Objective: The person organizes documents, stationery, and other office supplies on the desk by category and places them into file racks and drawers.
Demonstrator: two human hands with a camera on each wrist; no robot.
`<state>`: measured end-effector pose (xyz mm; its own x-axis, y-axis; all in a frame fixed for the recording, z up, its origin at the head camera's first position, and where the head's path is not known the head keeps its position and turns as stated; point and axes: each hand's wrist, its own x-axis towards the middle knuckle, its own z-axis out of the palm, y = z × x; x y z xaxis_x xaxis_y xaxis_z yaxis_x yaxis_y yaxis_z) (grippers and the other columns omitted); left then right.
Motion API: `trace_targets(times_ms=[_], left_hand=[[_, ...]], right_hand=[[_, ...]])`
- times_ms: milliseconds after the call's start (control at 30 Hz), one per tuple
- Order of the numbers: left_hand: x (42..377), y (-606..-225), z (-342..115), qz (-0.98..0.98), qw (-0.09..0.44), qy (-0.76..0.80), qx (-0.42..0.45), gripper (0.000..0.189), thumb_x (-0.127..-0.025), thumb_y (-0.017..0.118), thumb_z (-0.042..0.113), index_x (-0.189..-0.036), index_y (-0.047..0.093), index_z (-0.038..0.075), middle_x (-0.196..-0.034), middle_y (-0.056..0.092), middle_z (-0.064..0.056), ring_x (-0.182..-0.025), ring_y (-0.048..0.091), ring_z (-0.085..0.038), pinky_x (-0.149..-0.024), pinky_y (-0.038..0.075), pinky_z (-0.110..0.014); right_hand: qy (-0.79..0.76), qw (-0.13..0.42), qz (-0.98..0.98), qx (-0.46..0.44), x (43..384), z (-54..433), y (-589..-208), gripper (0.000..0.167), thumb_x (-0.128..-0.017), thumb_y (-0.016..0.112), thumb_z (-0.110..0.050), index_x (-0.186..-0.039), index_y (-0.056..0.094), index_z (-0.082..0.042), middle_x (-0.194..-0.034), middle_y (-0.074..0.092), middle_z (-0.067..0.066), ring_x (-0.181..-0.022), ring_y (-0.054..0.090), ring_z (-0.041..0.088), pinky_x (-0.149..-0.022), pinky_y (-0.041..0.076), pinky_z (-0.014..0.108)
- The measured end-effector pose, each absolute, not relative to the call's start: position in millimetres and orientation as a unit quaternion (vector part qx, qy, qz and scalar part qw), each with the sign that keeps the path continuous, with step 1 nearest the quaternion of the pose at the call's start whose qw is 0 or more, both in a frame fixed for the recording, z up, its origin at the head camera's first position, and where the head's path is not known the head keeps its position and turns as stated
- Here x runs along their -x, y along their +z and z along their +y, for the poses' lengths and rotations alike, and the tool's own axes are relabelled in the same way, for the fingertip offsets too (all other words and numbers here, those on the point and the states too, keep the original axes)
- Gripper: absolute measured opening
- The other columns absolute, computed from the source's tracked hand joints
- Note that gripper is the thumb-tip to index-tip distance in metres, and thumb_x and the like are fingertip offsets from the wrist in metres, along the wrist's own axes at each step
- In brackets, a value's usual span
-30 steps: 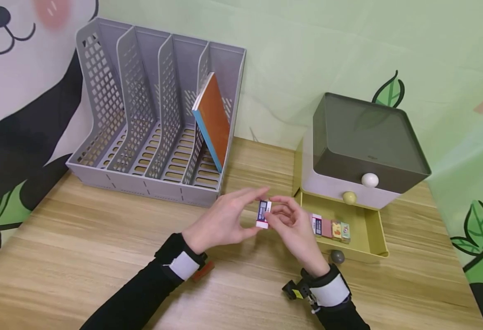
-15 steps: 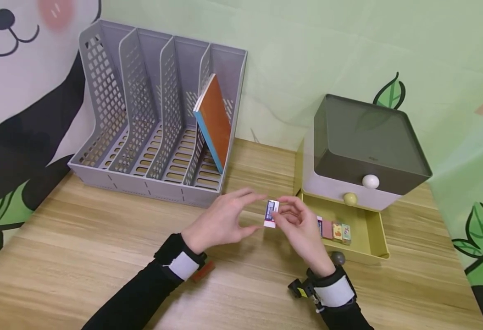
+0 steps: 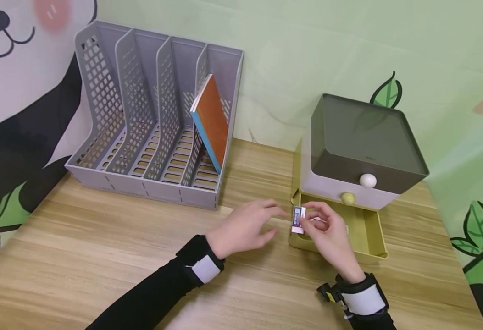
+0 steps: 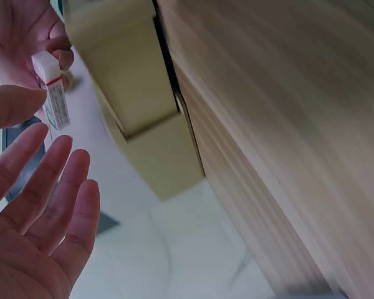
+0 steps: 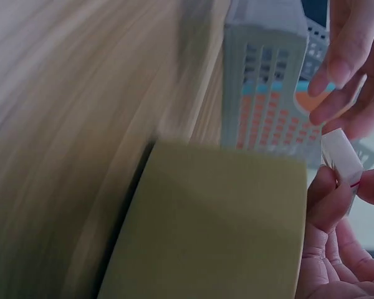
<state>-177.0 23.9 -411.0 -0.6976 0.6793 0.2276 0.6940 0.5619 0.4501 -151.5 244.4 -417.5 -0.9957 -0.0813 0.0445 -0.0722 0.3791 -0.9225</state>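
Observation:
My right hand [image 3: 328, 231] pinches a white eraser [image 3: 297, 220] in a blue-and-white sleeve between thumb and fingers. It is at the left end of the pulled-out yellow drawer [image 3: 367, 236], overlapping the drawer's front left corner in the head view. My left hand [image 3: 245, 229] is to the left over the table, its fingers spread and holding nothing. In the left wrist view the left fingers [image 4: 62, 193] are loosely extended near the eraser [image 4: 52, 87]. The right wrist view shows the eraser [image 5: 341, 152] between the right thumb and fingers. The right hand hides most of the drawer's contents.
Above the yellow drawer sit a white drawer and a dark grey top drawer [image 3: 369, 133] with round knobs. A grey file rack [image 3: 142, 183] stands at the back left, with an orange-and-blue book [image 3: 214, 123] leaning in its rightmost slot. Everything stands on a wooden table [image 3: 142, 256].
My right hand has carried the eraser rightward to the yellow drawer, away from the left hand. The left hand has also shifted right, and its fingers are apart from the eraser.

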Motion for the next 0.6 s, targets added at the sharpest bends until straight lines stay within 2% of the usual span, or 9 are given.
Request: trace_targets(times_ms=[167,400,600], left_hand=[[174.1,-413.4,45.9,-0.88,0.013,-0.215,0.423,0.034,-0.09,0.074,0.018,-0.123,0.069,0.015,-0.118,0.069,0.0,-0.104,0.068,-0.015,-0.092,0.057,-0.029],[169.1,-415.9,69.0,-0.876,0.017,-0.178,0.448,0.031,-0.094,0.069,0.02,-0.123,0.07,0.014,-0.12,0.069,0.001,-0.108,0.066,-0.013,-0.097,0.055,-0.027],[165.2,-418.8,76.9,-0.88,0.022,-0.15,0.45,0.026,-0.095,0.068,0.024,-0.119,0.07,0.013,-0.115,0.068,0.003,-0.105,0.066,-0.011,-0.093,0.056,-0.026]], right_hand=[[-0.52,-0.007,0.853,0.042,148.4,274.8,-416.1,0.031,-0.093,0.065,0.003,-0.123,0.057,0.006,-0.096,0.066,0.022,-0.067,0.065,0.0,-0.057,0.056,0.02],[-0.458,-0.03,0.887,0.046,146.0,316.7,-414.7,0.03,-0.093,0.064,0.002,-0.122,0.06,0.004,-0.088,0.065,0.008,-0.055,0.06,-0.003,-0.048,0.049,0.018],[-0.369,-0.058,0.926,0.05,145.9,340.9,-414.4,0.028,-0.09,0.066,0.003,-0.118,0.063,0.006,-0.087,0.067,0.018,-0.054,0.054,-0.004,-0.045,0.044,0.019]])
